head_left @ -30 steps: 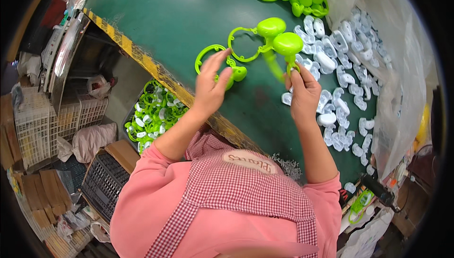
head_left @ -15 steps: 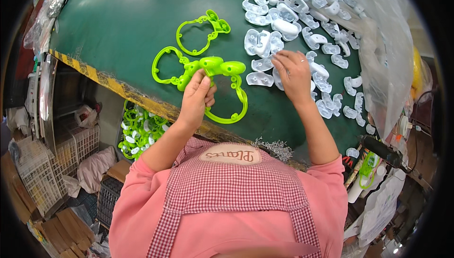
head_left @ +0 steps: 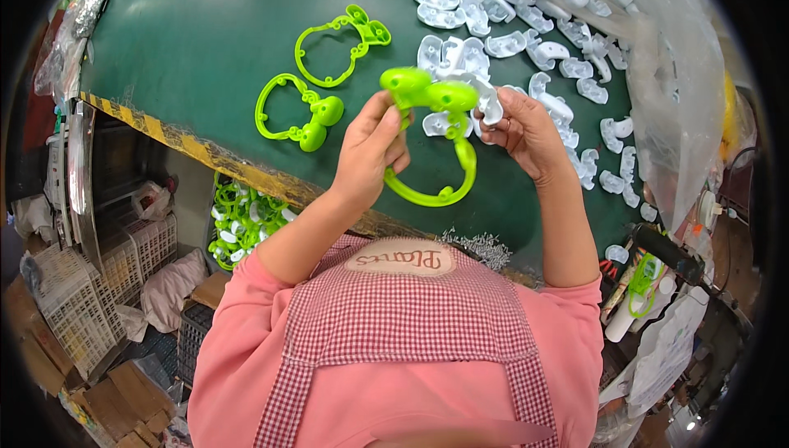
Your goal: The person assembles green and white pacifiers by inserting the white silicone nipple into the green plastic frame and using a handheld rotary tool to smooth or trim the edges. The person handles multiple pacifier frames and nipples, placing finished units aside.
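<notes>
A bright green plastic ring part (head_left: 452,96) with two rounded lobes hangs over the table in front of me. My left hand (head_left: 367,152) pinches it at the left side, below the lobes. My right hand (head_left: 528,133) is closed on a curved white plastic piece (head_left: 491,103), held against or just beside the right lobe; I cannot tell whether they touch. Two similar green ring parts, a nearer one (head_left: 329,110) and a farther one (head_left: 376,33), lie on the table left of my hands. Loose white pieces (head_left: 440,17) lie beyond my right hand.
The green tabletop (head_left: 205,53) has a yellow-black striped front edge (head_left: 168,134). Small screws (head_left: 485,249) are heaped near my apron. Below the edge at left, a bin holds green and white parts (head_left: 238,222). A clear plastic sheet (head_left: 674,78) and a black tool (head_left: 667,252) are at right.
My left hand has raised the green ring part and moved it right, away from the other rings. My right hand has picked up a white piece and brought it to the green part.
</notes>
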Tool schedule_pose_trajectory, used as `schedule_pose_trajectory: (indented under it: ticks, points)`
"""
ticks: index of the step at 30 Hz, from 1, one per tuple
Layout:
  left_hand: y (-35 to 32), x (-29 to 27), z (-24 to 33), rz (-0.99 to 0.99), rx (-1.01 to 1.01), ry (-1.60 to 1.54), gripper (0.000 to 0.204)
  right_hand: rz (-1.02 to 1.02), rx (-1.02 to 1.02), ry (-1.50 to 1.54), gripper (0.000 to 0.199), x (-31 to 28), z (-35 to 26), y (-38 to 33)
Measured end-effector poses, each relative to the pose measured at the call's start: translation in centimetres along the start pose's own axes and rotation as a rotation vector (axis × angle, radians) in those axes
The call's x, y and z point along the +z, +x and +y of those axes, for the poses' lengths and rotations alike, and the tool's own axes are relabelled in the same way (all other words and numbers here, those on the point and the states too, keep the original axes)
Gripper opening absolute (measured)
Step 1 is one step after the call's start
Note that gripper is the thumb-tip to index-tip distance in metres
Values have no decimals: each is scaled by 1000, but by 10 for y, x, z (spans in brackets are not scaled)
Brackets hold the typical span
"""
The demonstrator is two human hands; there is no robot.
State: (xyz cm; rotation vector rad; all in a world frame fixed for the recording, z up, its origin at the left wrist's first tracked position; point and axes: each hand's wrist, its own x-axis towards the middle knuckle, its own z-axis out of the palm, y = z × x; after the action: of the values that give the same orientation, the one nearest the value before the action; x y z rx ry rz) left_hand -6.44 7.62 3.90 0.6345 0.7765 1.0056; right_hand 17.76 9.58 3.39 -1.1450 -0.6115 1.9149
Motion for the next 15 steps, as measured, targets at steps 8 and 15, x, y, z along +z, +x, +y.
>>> schedule_pose_trajectory:
  ticks: [8, 15]
  points:
    - [-2, 12, -7, -56, 69, 278, 45, -85, 60, 80, 40, 19, 31, -19]
    - [-12, -4, -26, 2, 85, 501, 41, 14, -162, -213, 29, 36, 58, -38]
